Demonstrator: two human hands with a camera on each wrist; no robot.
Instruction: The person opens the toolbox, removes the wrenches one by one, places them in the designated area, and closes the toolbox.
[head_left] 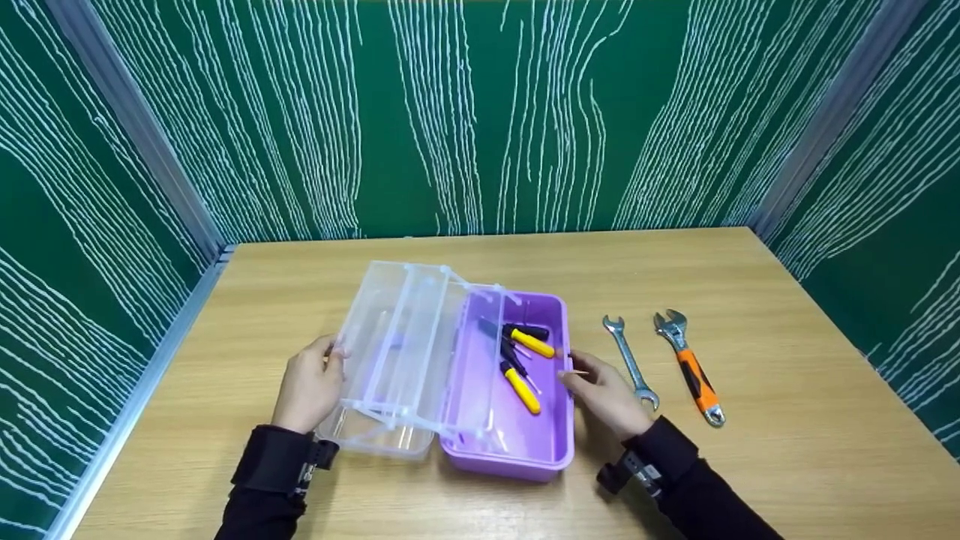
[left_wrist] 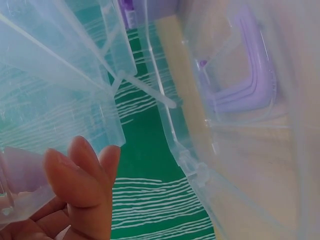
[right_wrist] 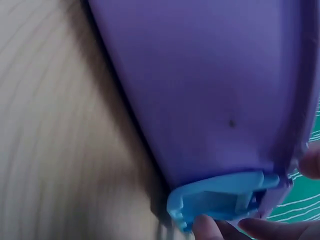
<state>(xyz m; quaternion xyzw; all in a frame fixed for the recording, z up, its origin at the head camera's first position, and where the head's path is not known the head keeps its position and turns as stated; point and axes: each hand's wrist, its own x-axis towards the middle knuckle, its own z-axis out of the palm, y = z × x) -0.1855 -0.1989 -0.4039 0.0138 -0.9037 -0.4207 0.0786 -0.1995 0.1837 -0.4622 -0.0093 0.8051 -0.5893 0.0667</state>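
Observation:
A purple toolbox (head_left: 517, 457) stands open on the table, its clear lid (head_left: 379, 442) folded out to the left. Over the lid and part of the box spreads a translucent hinged tray (head_left: 390, 337). My left hand (head_left: 311, 386) grips the tray's outer left edge, thumb and fingers bent there in the left wrist view. At the box's right wall, my right hand (head_left: 607, 394) holds the rim, with fingertips by a light-blue latch (right_wrist: 220, 197). Inside lie yellow-and-black screwdrivers (head_left: 521, 386) and black-handled tools (head_left: 531, 331), partly hidden under the tray.
Right of my right hand lie an open-end wrench (head_left: 631, 364) and an adjustable wrench (head_left: 696, 375) with an orange-and-black grip. A purple carry handle (left_wrist: 245, 95) shows through the clear lid. Green walls with white lines (head_left: 480, 120) enclose the wooden table (head_left: 637, 262).

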